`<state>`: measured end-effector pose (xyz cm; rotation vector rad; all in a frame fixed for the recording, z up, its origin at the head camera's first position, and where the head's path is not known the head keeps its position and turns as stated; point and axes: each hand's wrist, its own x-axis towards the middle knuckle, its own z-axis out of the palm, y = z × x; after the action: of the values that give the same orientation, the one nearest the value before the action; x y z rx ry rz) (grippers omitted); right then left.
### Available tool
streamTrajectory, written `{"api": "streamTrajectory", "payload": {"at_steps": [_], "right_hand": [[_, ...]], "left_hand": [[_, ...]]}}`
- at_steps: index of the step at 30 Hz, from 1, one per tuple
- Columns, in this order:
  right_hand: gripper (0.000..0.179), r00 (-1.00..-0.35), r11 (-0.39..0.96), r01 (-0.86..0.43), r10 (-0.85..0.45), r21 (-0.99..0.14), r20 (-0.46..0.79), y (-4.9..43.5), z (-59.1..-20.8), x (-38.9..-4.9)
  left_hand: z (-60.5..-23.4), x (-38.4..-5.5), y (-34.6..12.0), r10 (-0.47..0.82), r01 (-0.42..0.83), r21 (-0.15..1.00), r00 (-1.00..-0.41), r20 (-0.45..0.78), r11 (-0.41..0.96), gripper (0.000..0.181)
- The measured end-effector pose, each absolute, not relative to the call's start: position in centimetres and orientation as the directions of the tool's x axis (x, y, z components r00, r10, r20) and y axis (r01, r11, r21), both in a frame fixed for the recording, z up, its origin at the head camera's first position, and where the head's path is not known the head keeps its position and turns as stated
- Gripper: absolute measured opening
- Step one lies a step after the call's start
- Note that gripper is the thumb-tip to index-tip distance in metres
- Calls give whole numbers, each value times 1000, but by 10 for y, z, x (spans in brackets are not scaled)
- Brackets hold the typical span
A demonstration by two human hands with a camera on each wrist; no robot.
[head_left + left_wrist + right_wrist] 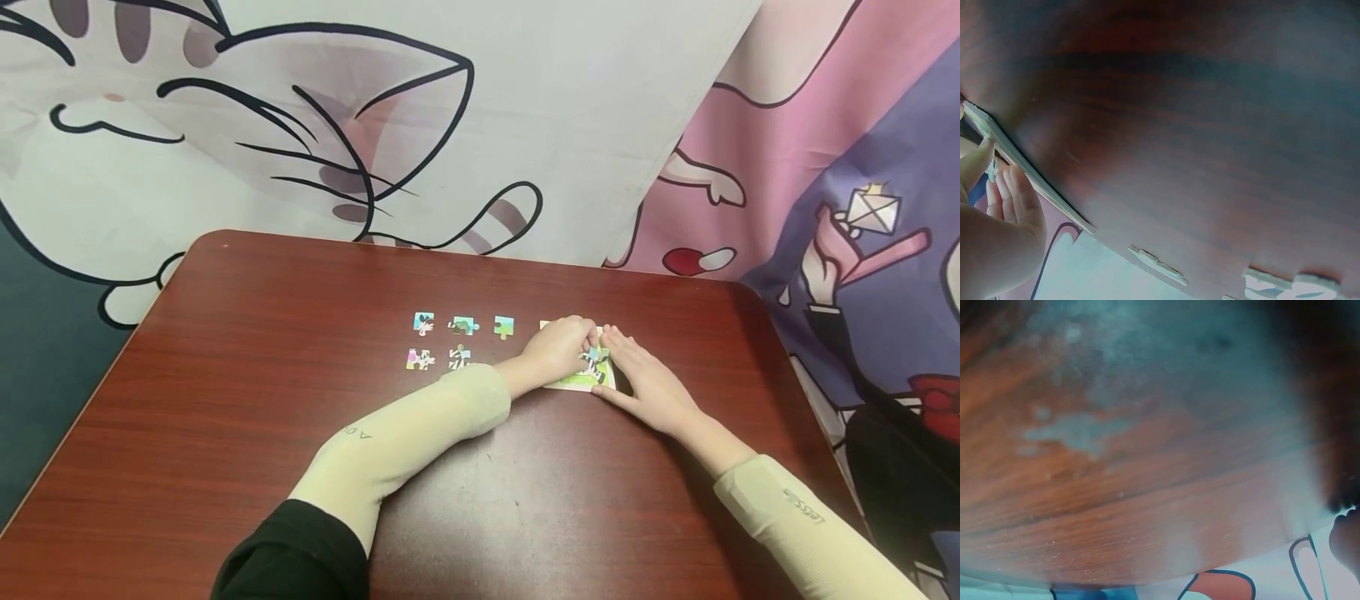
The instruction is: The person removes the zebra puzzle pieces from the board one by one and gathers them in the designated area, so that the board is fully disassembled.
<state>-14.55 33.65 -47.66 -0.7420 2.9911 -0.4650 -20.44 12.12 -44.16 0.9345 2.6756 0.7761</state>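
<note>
A jigsaw puzzle board (577,384) with a pale border and a green and blue picture lies toward the table's right side. My left hand (557,348) reaches across it and covers much of the picture. In the left wrist view, the thumb and fingers of that hand pinch a small puzzle piece (992,170) over the board, mostly hidden by the fingers. My right hand (654,387) rests at the board's right edge, its fingers extended along the top corner and its thumb by the lower corner.
Left of the board lie several loose pieces in two rows, among them a blue and green piece (504,326) and a pink and white piece (420,359). The brown table (247,375) has rounded far corners, with a printed cartoon curtain (600,108) behind it.
</note>
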Motion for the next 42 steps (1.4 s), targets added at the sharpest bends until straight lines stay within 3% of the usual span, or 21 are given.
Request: {"api": "streamTrajectory", "payload": {"at_steps": [27, 36, 42], "right_hand": [[89, -882, 839, -461, -469, -289, 44, 335, -474, -146], [78, -882, 839, -464, -468, -285, 59, 333, -473, -149], [72, -905, 840, -413, -421, -352, 56, 327, -473, -154]], "left_hand": [[-441, -205, 120, 627, 551, 541, -777, 57, 635, 13], [-440, -206, 119, 637, 553, 551, -769, 50, 625, 14], [-440, -208, 118, 641, 562, 546, -765, 59, 621, 15]]}}
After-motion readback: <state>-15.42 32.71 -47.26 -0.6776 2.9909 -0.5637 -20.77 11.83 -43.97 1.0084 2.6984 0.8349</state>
